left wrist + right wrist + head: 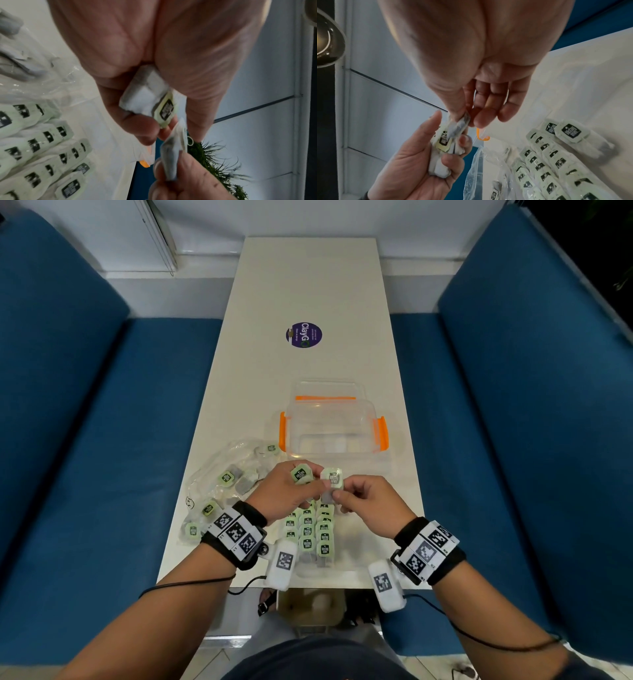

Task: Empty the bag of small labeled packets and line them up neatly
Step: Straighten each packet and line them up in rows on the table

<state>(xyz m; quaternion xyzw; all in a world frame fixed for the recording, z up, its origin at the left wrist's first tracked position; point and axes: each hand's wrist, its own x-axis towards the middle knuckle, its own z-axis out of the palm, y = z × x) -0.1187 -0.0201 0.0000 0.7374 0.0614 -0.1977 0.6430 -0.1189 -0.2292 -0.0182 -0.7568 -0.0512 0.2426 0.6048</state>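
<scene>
Plainly these are light, soft things: each small pale-green labelled packet is a limp paper pouch with a stiffer printed tag at one end, so it will crumple under a hard squeeze and flop if taken by a corner; my judgement is that the stiff tag end, or the two flat faces just below it, is the place to pinch. The left hand (286, 491) is curled round a small bundle of packets (444, 147), fingers and thumb closed on them, above the near half of the white rectangular table (308, 285); the right hand (373, 505) pinches a single packet (332, 479) between thumb and forefinger, its tag upright, just beside the left hand's bundle and seemingly touching it. Below both hands, close to the near edge of the table, the lined-up rows of packets (308, 534) lie overlapping like tiles in about three columns; they look easy to disturb, so a new one wants laying down gently, not sliding in. Towards the left edge the crumpled clear plastic bag (219, 474) holds several packets yet, so the emptying is not finished; the film is slippery and shapeless, better lifted by its closed end and tipped. Beyond the hands stands a clear plastic box with orange clips (334, 426), nearer the right edge.
</scene>
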